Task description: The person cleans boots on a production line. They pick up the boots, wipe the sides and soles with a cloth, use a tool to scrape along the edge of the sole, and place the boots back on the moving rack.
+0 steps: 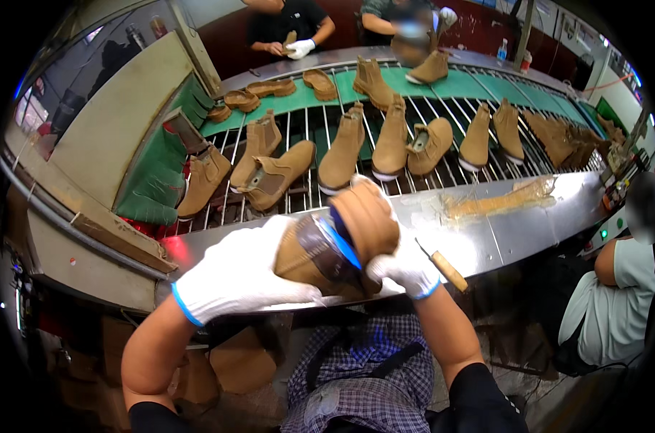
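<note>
From my remote feed I have the left hand [230,267], in its white glove, clamped on a brown boot [288,260] just below the centre of the frame, above the front edge of the worktop [501,234]. The right hand [407,260] is closed around a blurred tan piece [367,220] beside the boot's dark panel [324,249]; I cannot tell whether it is a separate sole or part of the same boot. A bright blue strip [340,242] shows between the two. My first worry is the grip: both hands are gloved in what looks like smooth knit, so a twist with uneven pressure could let the boot slide, and so near the edge it could fall toward the lap at the lower centre. My second is the wooden-handled tool [450,270] lying right of centre, its thin end toward the right wrist and its handle at the worktop's front edge; a careless outward sweep of that wrist could knock it off or catch the glove. I also judge clearance tight ahead: the nearest standing boot [342,148] on the rack [432,108] is just beyond the tan piece, and a forward push could tip it into its neighbours. The blur hides exactly where the right fingertips press.
</note>
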`<state>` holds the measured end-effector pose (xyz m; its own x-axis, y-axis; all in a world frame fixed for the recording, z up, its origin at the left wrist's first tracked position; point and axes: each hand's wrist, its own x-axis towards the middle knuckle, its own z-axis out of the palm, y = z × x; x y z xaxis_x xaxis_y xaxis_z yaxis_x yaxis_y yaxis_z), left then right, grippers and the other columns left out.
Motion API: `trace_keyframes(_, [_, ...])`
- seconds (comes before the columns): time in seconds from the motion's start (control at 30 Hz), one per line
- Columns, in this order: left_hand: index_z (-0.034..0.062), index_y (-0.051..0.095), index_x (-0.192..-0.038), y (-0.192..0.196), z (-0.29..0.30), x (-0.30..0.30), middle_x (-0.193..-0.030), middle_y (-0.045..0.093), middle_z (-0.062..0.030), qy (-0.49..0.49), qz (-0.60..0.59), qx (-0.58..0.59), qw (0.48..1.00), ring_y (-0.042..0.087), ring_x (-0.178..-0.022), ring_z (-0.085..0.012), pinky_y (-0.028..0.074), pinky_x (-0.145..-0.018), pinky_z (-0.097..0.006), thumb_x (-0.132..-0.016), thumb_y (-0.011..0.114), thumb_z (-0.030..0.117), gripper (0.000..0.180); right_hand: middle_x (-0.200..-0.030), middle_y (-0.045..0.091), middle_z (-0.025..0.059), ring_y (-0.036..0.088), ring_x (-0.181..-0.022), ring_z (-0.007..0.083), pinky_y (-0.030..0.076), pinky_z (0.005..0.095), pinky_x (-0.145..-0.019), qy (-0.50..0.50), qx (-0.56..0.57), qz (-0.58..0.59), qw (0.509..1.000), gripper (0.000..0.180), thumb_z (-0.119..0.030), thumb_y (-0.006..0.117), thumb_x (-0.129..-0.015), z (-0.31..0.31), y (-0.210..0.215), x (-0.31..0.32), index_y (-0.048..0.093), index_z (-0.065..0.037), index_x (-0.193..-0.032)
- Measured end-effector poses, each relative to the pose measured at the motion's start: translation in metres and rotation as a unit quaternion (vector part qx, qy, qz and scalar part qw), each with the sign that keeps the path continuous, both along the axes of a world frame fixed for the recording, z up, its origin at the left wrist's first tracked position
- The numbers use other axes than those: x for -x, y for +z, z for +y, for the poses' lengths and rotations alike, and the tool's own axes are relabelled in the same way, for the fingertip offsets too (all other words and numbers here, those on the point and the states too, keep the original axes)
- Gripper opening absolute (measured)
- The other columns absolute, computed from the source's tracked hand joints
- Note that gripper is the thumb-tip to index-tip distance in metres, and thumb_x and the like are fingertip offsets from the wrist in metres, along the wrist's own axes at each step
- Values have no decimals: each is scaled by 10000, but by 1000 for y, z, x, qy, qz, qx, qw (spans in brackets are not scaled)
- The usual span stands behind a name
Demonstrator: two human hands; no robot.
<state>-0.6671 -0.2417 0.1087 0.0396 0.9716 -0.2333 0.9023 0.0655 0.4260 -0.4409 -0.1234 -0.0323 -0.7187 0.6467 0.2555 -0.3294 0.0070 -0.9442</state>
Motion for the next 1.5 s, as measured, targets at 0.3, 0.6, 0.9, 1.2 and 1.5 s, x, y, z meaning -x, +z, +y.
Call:
trace_keyframes(0.3, [-8,517,-1492,-57,-34,34,-1355,713,-181,120,-173,-23,977,692,-1264,-255,528,-1105,-386,-680,1029,367,1031,-1443,600,175,648,-1267,362,606,515,-1057,-229,462,352,781,913,-848,457,-987,18,-118,34,494,-133,-1552])
trace_keyframes(0.6, [66,490,-1510,-49,-53,7,-1198,757,-245,67,-23,-96,993,755,-1102,-430,611,-971,-470,-717,976,527,1038,-1542,529,167,542,-1413,345,472,489,-1188,-151,325,295,886,991,-822,531,-963,-27,-65,34,411,-76,-1603])
trace_keyframes(0.9, [92,487,-1462,6,-14,-34,-1070,769,-225,-60,88,19,994,760,-965,-460,609,-847,-525,-805,847,599,905,-1661,398,243,371,-1566,369,262,504,-1295,-39,-253,79,963,1405,-765,891,-678,-16,21,-13,296,41,-1663])
trace_keyframes(1.2, [71,489,-1376,-1,-13,-28,-1044,767,-229,-72,73,5,995,762,-901,-461,611,-778,-533,-824,836,604,843,-1317,605,170,620,-1249,374,538,551,-1129,-92,285,420,857,555,-465,775,-884,-20,-19,21,593,-126,-1285])
trace_keyframes(1.5, [-33,541,-1215,3,5,-32,-820,742,-230,-114,65,-40,991,755,-739,-439,614,-642,-514,-833,838,537,747,-1332,577,184,559,-1297,320,445,451,-1140,-9,73,266,961,538,-360,861,-799,-14,24,11,617,-56,-1169])
